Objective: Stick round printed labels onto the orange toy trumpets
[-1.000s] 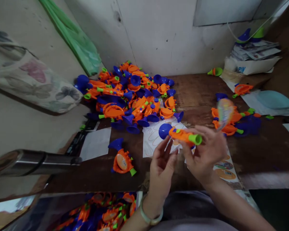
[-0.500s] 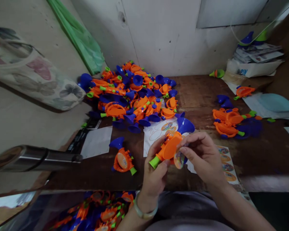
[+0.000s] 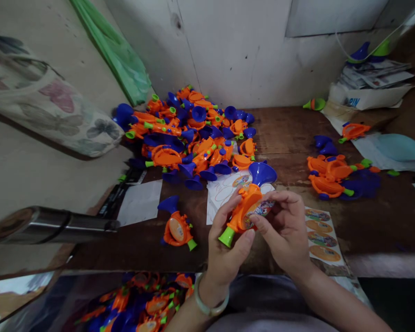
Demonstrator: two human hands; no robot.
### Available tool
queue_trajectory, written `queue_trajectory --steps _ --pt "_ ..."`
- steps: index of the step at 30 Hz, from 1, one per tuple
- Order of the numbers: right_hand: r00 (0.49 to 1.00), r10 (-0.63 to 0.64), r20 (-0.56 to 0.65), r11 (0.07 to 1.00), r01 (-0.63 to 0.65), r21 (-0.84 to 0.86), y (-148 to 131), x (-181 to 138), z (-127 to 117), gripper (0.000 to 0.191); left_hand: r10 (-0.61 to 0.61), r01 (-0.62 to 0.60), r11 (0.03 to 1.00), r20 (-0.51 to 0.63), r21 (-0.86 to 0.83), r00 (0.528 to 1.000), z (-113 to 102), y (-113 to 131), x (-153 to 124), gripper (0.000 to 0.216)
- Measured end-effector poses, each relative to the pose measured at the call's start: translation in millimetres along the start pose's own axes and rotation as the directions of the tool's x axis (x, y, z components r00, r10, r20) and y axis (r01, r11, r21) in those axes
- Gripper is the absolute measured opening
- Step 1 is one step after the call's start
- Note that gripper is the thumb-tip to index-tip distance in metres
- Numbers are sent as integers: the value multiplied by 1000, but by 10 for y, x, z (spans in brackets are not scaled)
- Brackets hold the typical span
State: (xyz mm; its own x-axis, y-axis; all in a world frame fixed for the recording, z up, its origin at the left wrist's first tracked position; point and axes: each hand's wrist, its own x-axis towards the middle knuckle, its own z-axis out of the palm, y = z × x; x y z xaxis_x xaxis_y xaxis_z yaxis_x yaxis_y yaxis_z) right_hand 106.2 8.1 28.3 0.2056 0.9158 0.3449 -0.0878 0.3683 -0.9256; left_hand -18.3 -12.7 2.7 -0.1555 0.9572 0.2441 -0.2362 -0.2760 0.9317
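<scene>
My left hand (image 3: 224, 240) is closed around an orange toy trumpet (image 3: 248, 198) with a blue bell and a green mouthpiece, the bell pointing away from me. In my right hand (image 3: 288, 230), thumb and fingers pinch an oval picture sticker (image 3: 263, 208), which lies against the trumpet's flat oval side. Whether it is stuck down fully I cannot tell. A sticker sheet (image 3: 323, 237) with several oval stickers lies beside my right hand. Left of my hands, another toy trumpet (image 3: 177, 228) with an oval label rests on the table.
A large heap of toy trumpets (image 3: 197, 138) covers the table's back left, and a smaller group (image 3: 332, 173) sits at right. A metal flask (image 3: 55, 224) juts in at left. More trumpets (image 3: 152, 304) lie below the table edge. Papers (image 3: 376, 76) are stacked at back right.
The trumpet has turned in my left hand, so its flat side faces more to the right. My right hand has brought the sticker from hanging beside the trumpet onto that side.
</scene>
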Motion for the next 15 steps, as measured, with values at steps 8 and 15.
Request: queue_trajectory --steps 8,15 --pt "1000 -8 -7 1000 8 24 10 15 18 40 39 -38 999 -28 24 999 31 8 35 43" --pt "1000 1 -6 1000 -1 22 17 0 43 40 63 -62 998 -39 15 997 51 -30 41 40"
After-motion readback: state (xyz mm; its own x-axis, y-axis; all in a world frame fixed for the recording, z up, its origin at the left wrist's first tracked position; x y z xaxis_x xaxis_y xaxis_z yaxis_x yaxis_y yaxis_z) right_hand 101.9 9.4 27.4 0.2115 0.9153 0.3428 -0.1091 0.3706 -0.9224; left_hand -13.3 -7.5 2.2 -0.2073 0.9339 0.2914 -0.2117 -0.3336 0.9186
